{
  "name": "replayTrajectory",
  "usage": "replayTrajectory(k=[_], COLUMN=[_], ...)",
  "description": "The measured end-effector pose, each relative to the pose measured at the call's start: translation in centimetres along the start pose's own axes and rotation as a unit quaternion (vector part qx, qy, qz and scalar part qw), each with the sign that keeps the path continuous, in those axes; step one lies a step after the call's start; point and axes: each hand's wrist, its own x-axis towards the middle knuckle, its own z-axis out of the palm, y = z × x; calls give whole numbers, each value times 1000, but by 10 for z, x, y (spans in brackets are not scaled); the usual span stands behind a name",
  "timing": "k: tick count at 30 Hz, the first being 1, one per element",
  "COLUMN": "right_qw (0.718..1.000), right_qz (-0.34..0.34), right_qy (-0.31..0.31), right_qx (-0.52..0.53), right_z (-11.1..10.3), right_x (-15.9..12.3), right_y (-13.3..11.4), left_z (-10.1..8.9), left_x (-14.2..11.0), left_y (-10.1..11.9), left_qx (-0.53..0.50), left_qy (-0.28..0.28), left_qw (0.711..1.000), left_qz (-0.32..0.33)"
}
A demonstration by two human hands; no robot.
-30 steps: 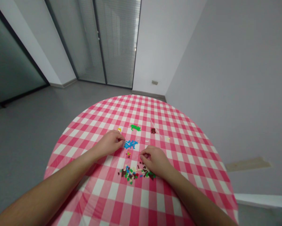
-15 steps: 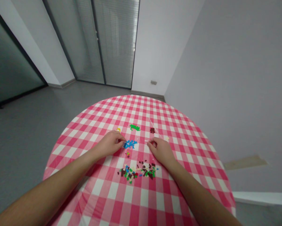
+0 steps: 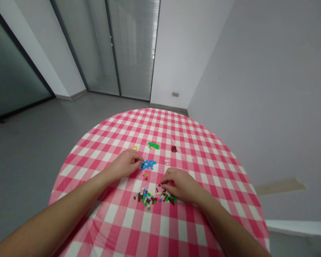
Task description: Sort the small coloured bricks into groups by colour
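My left hand [image 3: 127, 163] rests at the left edge of a cluster of small blue building bricks [image 3: 149, 164]. Its thumb and fingers come together in a pinch, and whatever lies between the tips is too small to make out. Over the right part of a mixed heap of tiny bricks [image 3: 149, 198] reaches my right hand [image 3: 182, 182]. A gap shows between its thumb and forefinger, close to dark brown bricks, and no piece is visible in it. A few yellow and red bits [image 3: 145, 175] lie between the blue cluster and the heap.
Beyond the hands sit a green brick group [image 3: 154, 145], a dark brown one [image 3: 174, 149] and yellow pieces [image 3: 135, 147]. Small white pieces [image 3: 167, 162] lie right of the blue cluster. A red-and-white checked cloth [image 3: 160, 125] covers the round table.
My right hand has moved from the white pieces toward me, down to the mixed heap, and its thumb and forefinger have parted. My left hand has stayed by the blue bricks.
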Motion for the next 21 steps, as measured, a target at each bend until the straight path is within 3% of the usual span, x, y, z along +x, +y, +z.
replayTrajectory(k=[6, 10, 13, 17, 21], right_qw=[1000, 981, 957, 949, 959], right_qz=[7, 119, 203, 246, 211], right_qy=[30, 152, 207, 190, 155], right_qx=[4, 25, -5, -55, -113], right_z=[0, -8, -13, -14, -13], right_x=[2, 1, 2, 6, 5], right_y=[3, 22, 46, 62, 52], left_z=[-1, -2, -2, -2, -1], left_x=[0, 1, 1, 1, 1], left_y=[2, 2, 1, 2, 1], left_qx=[-3, 3, 7, 8, 10], left_qy=[-5, -9, -13, -16, -13], left_qw=[1000, 1000, 1000, 1000, 1000], left_qz=[-10, -14, -9, -9, -14])
